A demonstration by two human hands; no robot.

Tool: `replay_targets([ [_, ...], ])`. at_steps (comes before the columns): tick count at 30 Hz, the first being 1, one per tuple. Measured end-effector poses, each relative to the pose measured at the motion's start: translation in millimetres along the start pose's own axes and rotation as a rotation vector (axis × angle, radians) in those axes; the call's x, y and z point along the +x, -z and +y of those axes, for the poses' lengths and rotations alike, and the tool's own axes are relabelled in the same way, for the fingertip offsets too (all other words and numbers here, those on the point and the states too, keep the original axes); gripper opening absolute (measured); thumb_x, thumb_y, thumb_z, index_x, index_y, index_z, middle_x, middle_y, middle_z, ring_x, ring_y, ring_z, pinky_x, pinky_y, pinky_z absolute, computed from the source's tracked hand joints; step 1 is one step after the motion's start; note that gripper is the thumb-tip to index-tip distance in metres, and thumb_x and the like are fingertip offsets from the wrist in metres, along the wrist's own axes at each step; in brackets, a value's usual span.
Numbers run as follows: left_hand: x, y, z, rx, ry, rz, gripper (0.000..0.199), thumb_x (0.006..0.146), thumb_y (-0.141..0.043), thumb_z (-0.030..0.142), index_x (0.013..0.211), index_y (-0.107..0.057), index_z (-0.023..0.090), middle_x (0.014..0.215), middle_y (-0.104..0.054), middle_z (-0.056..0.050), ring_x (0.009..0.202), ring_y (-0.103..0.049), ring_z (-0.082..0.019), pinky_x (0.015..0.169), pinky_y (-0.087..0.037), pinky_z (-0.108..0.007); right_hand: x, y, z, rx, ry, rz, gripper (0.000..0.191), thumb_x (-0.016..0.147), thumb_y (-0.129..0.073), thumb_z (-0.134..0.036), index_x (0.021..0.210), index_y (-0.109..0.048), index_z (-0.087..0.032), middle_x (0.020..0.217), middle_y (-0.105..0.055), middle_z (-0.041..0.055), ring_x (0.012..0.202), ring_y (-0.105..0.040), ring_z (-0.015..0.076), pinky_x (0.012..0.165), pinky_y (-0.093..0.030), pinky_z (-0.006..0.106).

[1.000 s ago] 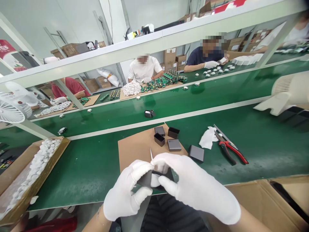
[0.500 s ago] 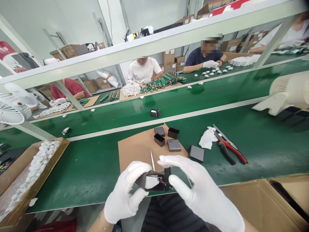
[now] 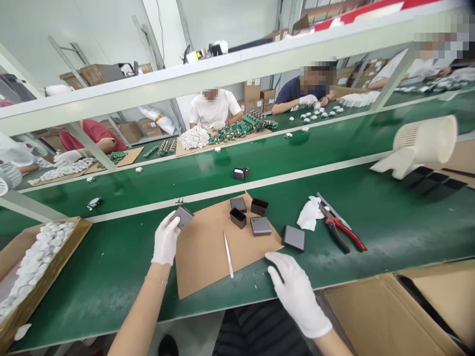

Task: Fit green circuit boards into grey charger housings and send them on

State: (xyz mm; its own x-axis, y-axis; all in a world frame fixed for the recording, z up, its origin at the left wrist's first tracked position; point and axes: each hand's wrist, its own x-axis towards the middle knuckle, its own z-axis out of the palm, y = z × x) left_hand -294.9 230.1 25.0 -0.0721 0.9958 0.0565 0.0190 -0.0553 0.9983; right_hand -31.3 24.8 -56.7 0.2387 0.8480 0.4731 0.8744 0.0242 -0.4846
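Boxy grey case (image 3: 183, 217), gloved left hand (image 3: 166, 241), flat cardboard (image 3: 202, 249)

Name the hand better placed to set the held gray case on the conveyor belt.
Left, likely: the left hand grips the case near the belt; the right hand, apparently empty, is farther.

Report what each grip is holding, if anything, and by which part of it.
The white-gloved left grip holds a dark grey, box-shaped, plastic-looking case by its left side as pictured; the white-gloved right grip holds nothing visible.
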Motion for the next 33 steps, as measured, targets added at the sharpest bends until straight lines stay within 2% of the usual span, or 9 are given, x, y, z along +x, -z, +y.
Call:
replay_targets([
  [5,111.0,-43.9,-24.4,0.254,-0.134,0.149,0.04,0.085,-0.06,0.031,0.121,-0.056,0.015,0.132,-0.054,-0.013,0.124,-0.05,-0.027,0.106,-0.039,-0.049,-8.8,-15.9,9.0,-0.264,0.084,0.102,0.023,0.087,-0.053,-0.026,0.107,-0.061,-0.019,0.104,-0.069,0.0079,0.096,-0.063,0.0263,0.081,-0.05,0.041],
  [7,136.0,-60.2,-27.8,0.364,-0.193,0.11,0.033,0.087,-0.06,0.032,0.116,-0.059,0.016,0.134,-0.052,-0.011,0.126,-0.046,-0.027,0.107,-0.036,-0.053,-7.8,-17.4,12.0,-0.307,0.134,0.139,0.022,0.084,-0.055,-0.026,0.105,-0.061,-0.02,0.1,-0.07,0.0063,0.092,-0.065,0.0244,0.077,-0.051,0.037],
  [10,150.4,-74.0,-33.6,0.509,-0.253,0.013,0.031,0.089,-0.058,0.032,0.116,-0.059,0.017,0.133,-0.052,-0.011,0.125,-0.046,-0.027,0.107,-0.035,-0.054,-6.6,-20.7,20.2,-0.347,0.214,0.186,0.022,0.08,-0.057,-0.027,0.101,-0.062,-0.022,0.096,-0.072,0.0036,0.086,-0.067,0.0215,0.071,-0.052,0.031],
  [13,145.4,-71.8,-39.1,0.626,-0.295,-0.05,0.041,0.088,-0.055,0.024,0.128,-0.052,0.019,0.141,-0.046,-0.011,0.132,-0.041,-0.025,0.112,-0.033,-0.043,-7.3,-24.4,27.9,-0.367,0.236,0.188,0.022,0.079,-0.058,-0.028,0.1,-0.062,-0.022,0.096,-0.072,0.0025,0.085,-0.067,0.0204,0.07,-0.052,0.029],
  [17,118.9,-49.1,-38.9,0.759,-0.318,-0.029,0.057,0.09,-0.045,0.028,0.145,-0.03,0.02,0.152,-0.031,-0.009,0.139,-0.032,-0.021,0.114,-0.029,-0.032,-8.1,-26.9,30.5,-0.356,0.238,0.158,0.021,0.081,-0.059,-0.03,0.101,-0.063,-0.023,0.099,-0.072,0.003,0.086,-0.068,0.0212,0.069,-0.053,0.03],
  [22,77.7,-17.2,-42.8,0.958,-0.224,-0.093,0.051,0.089,-0.041,0.04,0.136,-0.046,0.02,0.142,-0.047,-0.011,0.132,-0.042,-0.028,0.109,-0.035,-0.044,-6.9,-17.8,22.4,-0.199,0.186,0.132,0.016,0.088,-0.051,-0.025,0.092,-0.066,-0.024,0.094,-0.072,0.0033,0.084,-0.068,0.0214,0.069,-0.054,0.031],
  [25,62.9,-9.5,-53.9,1.081,-0.193,-0.166,0.051,0.086,-0.044,0.04,0.132,-0.051,0.018,0.145,-0.043,-0.013,0.138,-0.032,-0.032,0.113,-0.021,-0.056,-8.1,-6.4,17.2,0.027,0.066,0.084,0.025,0.094,-0.042,-0.021,0.089,-0.066,-0.024,0.093,-0.07,0.004,0.088,-0.067,0.0189,0.076,-0.055,0.031],
  [27,58.3,-9.1,-60.7,1.144,-0.189,-0.195,0.052,0.088,-0.04,0.041,0.134,-0.048,0.02,0.15,-0.036,-0.011,0.142,-0.023,-0.03,0.113,-0.012,-0.059,-9.4,-0.6,15.6,0.121,-0.01,0.133,0.029,0.095,-0.037,-0.02,0.094,-0.066,-0.022,0.1,-0.069,0.0065,0.094,-0.065,0.0188,0.083,-0.055,0.033],
  [33,51.8,-11.6,-58.9,1.258,-0.168,-0.232,0.055,0.09,-0.03,0.044,0.139,-0.042,0.021,0.153,-0.032,-0.009,0.143,-0.02,-0.026,0.113,-0.009,-0.06,-6.4,-6.1,11.3,-0.15,0.01,0.215,0.033,0.089,-0.048,-0.024,0.121,-0.058,-0.023,0.127,-0.059,0.0107,0.116,-0.056,0.0291,0.093,-0.05,0.048],
])
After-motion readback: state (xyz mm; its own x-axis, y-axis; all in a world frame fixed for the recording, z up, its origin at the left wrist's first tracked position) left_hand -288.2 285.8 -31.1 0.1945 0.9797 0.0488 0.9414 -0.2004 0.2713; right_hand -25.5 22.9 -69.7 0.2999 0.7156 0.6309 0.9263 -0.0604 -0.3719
